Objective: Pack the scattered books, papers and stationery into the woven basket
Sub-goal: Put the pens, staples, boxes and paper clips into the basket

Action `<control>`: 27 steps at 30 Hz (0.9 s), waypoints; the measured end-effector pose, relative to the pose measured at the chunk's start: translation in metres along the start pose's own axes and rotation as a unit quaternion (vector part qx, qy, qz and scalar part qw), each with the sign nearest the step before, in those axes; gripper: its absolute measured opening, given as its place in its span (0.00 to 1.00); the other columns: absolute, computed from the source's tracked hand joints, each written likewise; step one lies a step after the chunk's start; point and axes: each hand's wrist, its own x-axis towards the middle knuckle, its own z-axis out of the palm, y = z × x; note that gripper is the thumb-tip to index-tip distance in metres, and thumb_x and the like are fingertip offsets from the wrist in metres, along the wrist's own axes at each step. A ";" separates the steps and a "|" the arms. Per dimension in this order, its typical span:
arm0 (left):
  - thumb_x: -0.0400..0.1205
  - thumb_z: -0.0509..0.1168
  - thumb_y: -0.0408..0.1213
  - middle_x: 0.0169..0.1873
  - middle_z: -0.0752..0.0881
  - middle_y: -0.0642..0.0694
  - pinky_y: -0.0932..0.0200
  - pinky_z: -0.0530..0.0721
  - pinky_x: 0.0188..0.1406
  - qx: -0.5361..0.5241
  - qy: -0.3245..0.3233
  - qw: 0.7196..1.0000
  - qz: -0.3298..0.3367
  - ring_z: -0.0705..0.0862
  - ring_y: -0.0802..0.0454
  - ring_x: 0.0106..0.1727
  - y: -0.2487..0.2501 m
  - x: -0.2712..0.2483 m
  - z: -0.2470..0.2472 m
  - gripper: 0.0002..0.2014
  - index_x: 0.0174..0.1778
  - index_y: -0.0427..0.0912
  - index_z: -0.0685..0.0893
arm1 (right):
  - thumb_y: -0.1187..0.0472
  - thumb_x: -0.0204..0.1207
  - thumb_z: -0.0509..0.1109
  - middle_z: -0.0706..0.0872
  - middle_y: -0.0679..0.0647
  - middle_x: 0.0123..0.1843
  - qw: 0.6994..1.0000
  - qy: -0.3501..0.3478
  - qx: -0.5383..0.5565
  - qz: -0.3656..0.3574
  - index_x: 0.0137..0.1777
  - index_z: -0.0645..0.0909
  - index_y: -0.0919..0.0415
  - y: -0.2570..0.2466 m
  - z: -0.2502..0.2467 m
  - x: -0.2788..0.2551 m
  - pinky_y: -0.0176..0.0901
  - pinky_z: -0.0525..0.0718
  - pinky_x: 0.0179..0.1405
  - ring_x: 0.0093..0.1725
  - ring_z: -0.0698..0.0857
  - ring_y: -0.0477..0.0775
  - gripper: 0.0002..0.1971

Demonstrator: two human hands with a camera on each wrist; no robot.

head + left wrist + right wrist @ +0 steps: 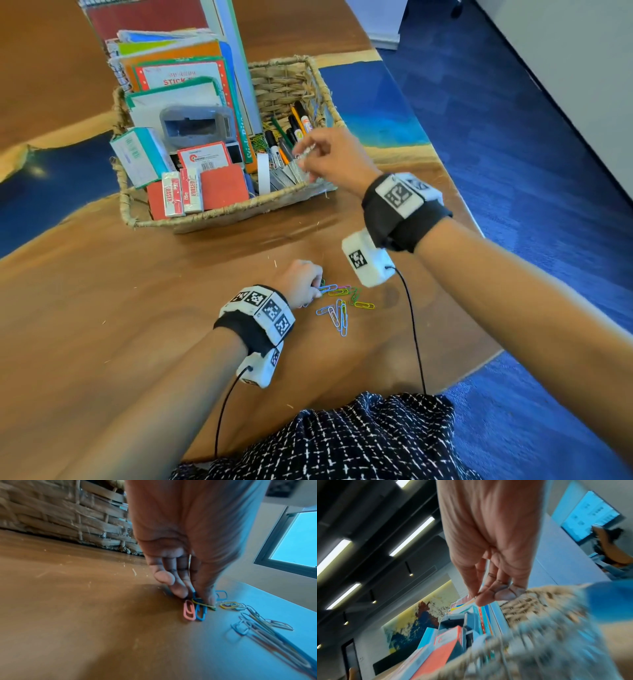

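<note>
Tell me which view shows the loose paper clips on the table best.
The left wrist view: the paper clips fill it close up, the left hand pinching some. The head view shows them small; the right wrist view shows none.

Rough woven basket [291, 82]; glossy wood table [137, 308]; coloured paperclips [339, 308].

Your left hand [301, 279] and right hand [334, 156] are bare, forearms uncovered. Each wrist carries a black fabric band [404, 219] faced with white panels printed with black square fiducial markers [397, 195]; a white marker-printed camera block [364, 262] hangs under each wrist, with a thin black cable [416, 329] running back toward your body. Your garment [342, 442] is black, with a white dashed grid pattern.
</note>
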 end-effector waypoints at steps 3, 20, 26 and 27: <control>0.80 0.67 0.35 0.30 0.72 0.54 0.54 0.77 0.42 0.005 0.008 1.000 -0.003 0.78 0.46 0.42 0.001 0.000 0.000 0.08 0.38 0.43 0.75 | 0.69 0.76 0.68 0.81 0.41 0.28 0.998 0.011 -0.052 -0.015 0.45 0.81 0.59 -0.024 -0.002 0.039 0.26 0.83 0.34 0.20 0.80 0.33 0.05; 0.80 0.63 0.36 0.39 0.86 0.42 0.48 0.83 0.45 -0.030 0.101 0.994 0.012 0.83 0.41 0.43 -0.007 -0.012 -0.062 0.05 0.38 0.46 0.79 | 0.67 0.76 0.63 0.75 0.44 0.30 0.994 0.090 -0.059 0.033 0.48 0.80 0.60 -0.001 -0.002 0.033 0.39 0.79 0.53 0.44 0.84 0.53 0.06; 0.82 0.62 0.32 0.38 0.80 0.43 0.59 0.71 0.41 0.061 0.161 0.983 0.060 0.78 0.48 0.43 0.012 -0.002 -0.149 0.06 0.46 0.33 0.83 | 0.68 0.76 0.62 0.75 0.41 0.31 0.976 0.192 -0.007 0.098 0.46 0.77 0.55 0.043 -0.004 -0.024 0.48 0.82 0.52 0.42 0.85 0.58 0.07; 0.83 0.62 0.33 0.38 0.80 0.42 0.58 0.72 0.41 0.064 0.180 0.980 0.062 0.79 0.47 0.43 0.014 0.001 -0.163 0.08 0.46 0.31 0.83 | 0.67 0.76 0.62 0.75 0.41 0.31 0.976 0.189 -0.006 0.110 0.46 0.78 0.55 0.051 -0.001 -0.033 0.48 0.82 0.51 0.40 0.83 0.54 0.07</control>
